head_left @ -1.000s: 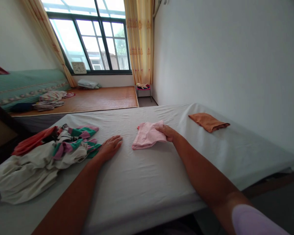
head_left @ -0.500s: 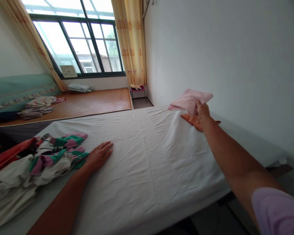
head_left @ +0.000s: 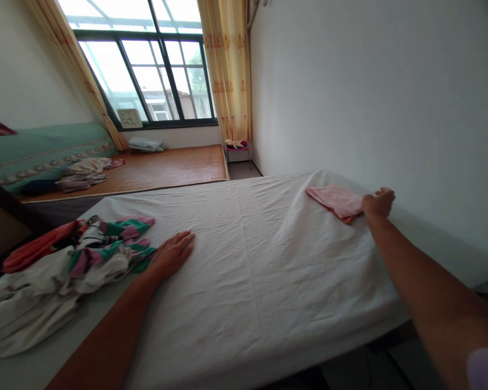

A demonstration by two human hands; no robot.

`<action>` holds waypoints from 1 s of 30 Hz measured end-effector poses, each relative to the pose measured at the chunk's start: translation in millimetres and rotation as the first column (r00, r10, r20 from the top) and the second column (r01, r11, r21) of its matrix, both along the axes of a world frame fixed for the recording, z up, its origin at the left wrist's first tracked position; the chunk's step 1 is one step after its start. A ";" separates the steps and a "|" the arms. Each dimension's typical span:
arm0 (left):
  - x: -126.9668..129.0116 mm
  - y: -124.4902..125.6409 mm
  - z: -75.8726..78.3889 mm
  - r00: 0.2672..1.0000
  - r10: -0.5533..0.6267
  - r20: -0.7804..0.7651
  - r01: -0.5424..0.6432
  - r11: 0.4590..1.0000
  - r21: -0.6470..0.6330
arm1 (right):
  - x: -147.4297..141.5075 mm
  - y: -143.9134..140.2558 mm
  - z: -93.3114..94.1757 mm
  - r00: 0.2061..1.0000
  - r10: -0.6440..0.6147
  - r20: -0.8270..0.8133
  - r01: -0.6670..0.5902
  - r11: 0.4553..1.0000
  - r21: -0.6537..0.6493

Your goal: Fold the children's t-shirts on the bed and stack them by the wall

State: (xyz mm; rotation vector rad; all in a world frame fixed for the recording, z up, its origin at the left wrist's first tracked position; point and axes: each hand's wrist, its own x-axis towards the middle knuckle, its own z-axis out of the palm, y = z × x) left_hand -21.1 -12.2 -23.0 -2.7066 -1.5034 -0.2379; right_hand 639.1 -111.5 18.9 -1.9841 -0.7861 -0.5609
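Note:
A folded pink garment [head_left: 336, 200] lies flat on an orange cloth [head_left: 352, 220], of which only a strip shows. At its right edge is my right hand [head_left: 379, 203], fingers curled and closed against the garment's corner; the exact grip is partly hidden. My left hand [head_left: 174, 250] rests palm down on the white sheet [head_left: 219, 303], fingers stretched out, holding nothing. Beside it, touching its wrist side, is a loose heap of clothes: a green, pink and white garment [head_left: 120, 244], a white garment [head_left: 32, 298] and a red one [head_left: 44, 246].
A white wall [head_left: 370, 97] runs along the right side of the bed. Beyond the sheet stands another bed with a brown mat [head_left: 179, 165], carrying crumpled clothes [head_left: 85, 168] and a pale pillow [head_left: 145, 144]. A small stool [head_left: 238, 146] stands below the yellow curtain [head_left: 228, 70].
My right hand has lowered the pink garment from the air onto the orange cloth and shifted right. My left hand stays flat on the sheet. The view has turned slightly left.

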 end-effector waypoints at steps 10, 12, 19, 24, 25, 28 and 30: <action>37.8 -49.1 19.9 0.996 -0.067 -0.051 0.057 0.981 -0.185 | -254.1 60.9 10.8 0.335 0.941 0.039 -0.835 0.315 -0.451; 45.8 -75.7 27.6 0.977 -0.210 -0.016 0.201 0.953 -0.227 | -300.9 53.5 0.9 0.188 0.982 -0.009 -0.813 0.151 -0.562; -12.9 -124.9 67.7 0.965 -0.241 0.101 0.248 0.967 -0.065 | -345.6 33.1 -40.8 0.130 0.986 -0.104 -0.748 0.028 -0.663; -108.6 -102.2 95.7 0.977 0.215 0.002 -0.208 0.942 0.265 | -332.1 36.7 -48.8 0.078 0.995 -0.068 -0.787 0.019 -0.617; -119.8 -98.1 98.7 0.965 0.259 -0.033 -0.240 0.931 0.274 | -331.3 37.2 -48.8 0.077 0.995 -0.063 -0.790 0.022 -0.613; -131.4 -87.5 104.8 0.935 0.319 -0.157 -0.269 0.924 0.271 | -331.8 36.4 -48.1 0.078 0.996 -0.051 -0.791 0.030 -0.611; -127.6 -78.9 111.2 0.911 0.345 -0.224 -0.283 0.921 0.266 | -332.1 34.7 -47.3 0.074 0.996 -0.048 -0.785 0.028 -0.618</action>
